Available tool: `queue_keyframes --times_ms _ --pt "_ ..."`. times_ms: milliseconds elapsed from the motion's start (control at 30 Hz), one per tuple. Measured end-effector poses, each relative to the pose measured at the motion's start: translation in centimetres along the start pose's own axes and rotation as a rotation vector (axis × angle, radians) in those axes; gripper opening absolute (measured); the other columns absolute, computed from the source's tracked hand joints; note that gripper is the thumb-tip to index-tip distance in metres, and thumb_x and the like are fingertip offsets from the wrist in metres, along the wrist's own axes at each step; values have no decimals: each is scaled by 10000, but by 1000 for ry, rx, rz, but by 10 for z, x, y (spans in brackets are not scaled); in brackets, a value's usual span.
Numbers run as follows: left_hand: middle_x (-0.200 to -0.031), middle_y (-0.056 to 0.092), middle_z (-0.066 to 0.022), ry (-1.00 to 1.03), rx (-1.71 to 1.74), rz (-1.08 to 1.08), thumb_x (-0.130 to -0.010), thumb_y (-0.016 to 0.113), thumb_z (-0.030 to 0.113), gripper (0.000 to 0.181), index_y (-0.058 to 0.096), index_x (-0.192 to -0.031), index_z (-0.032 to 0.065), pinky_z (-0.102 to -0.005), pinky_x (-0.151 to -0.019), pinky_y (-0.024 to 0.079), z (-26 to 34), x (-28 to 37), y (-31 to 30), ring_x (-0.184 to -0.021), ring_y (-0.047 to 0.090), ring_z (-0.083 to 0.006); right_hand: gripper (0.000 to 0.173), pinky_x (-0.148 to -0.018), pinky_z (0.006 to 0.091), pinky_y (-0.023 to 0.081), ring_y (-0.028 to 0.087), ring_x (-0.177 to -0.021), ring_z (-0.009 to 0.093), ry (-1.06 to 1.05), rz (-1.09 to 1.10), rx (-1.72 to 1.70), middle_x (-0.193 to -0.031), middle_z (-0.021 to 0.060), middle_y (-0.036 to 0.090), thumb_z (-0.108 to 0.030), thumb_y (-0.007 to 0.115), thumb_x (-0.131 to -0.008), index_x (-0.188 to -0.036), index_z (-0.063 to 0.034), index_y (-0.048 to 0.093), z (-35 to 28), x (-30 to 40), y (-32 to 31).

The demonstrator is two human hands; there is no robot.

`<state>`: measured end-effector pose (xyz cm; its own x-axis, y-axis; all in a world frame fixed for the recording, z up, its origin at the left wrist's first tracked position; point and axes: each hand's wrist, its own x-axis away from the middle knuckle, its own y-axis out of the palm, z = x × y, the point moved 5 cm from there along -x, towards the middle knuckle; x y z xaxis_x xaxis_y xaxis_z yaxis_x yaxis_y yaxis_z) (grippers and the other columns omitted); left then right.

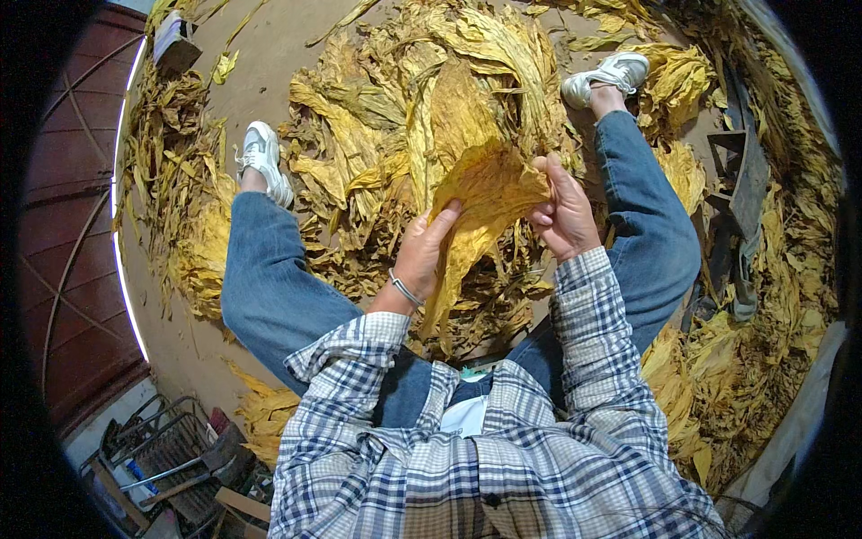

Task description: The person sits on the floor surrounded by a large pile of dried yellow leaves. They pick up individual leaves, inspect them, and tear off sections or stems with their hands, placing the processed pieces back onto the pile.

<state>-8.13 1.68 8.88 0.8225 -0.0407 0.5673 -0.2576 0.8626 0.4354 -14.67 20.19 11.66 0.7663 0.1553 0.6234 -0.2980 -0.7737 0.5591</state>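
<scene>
A broad, dried yellow-brown leaf [488,182], which looks like tobacco, is spread between my two hands above the floor. My left hand [424,252] grips its left side with the thumb on top, and a long fold of the leaf hangs down beside the wrist. At the leaf's upper right edge, my right hand [566,209] pinches it between thumb and fingers. Beneath and beyond them lies a large heap of dried leaves [377,121], yellow at the top and browner and more crumpled nearer my body.
Both my legs stretch out around the heap, ending in white sneakers [262,162]. More leaf piles [727,377] lie at the right, near a dark metal frame [741,175]. At left are a block [176,50], a dark red door [87,202] and a jumble of metal racks [168,451].
</scene>
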Motion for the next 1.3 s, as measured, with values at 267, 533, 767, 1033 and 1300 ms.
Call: queue_keyframes --times_ms 267,533,767,1033,1300 --pt "-1336 523 -146 -99 25 47 -990 487 448 590 489 -1320 -41 -305 -1055 376 -7 -7 -10 -1234 486 -202 186 -452 167 377 534 -602 7 -286 -108 783 -812 -30 649 -152 680 -891 -1038 -40 664 -18 -19 -12" --pt "-1209 587 -88 -41 -159 -20 -944 615 367 482 561 -1250 -2 -319 -1013 410 14 4 4 -1132 526 -171 191 -670 219 485 604 -767 67 -196 32 559 -904 12 673 -124 673 -899 -1055 -16 661 -11 -21 -23" --pt "-952 676 -25 -156 40 98 -952 614 288 277 635 -1099 54 -293 -736 553 -7 -11 -18 -875 637 -116 293 -892 327 521 635 -1002 157 -231 -197 71 -1105 52 666 -64 623 -915 -1204 -20 596 -5 -14 -21" --pt "-1020 653 -35 -184 167 -22 -921 652 351 427 569 -1197 35 -272 -710 560 10 2 9 -869 646 -127 391 -937 334 493 606 -1073 175 -121 -280 123 -1186 79 624 -108 568 -957 -1328 -36 469 -5 -3 -15" --pt "-1187 626 -42 -124 -177 -264 -871 722 204 488 544 -1289 26 -285 -937 454 4 5 15 -1054 594 -148 316 -835 222 468 560 -972 72 -248 -326 713 -1094 13 595 -166 575 -973 -1246 -22 507 -5 -7 21"
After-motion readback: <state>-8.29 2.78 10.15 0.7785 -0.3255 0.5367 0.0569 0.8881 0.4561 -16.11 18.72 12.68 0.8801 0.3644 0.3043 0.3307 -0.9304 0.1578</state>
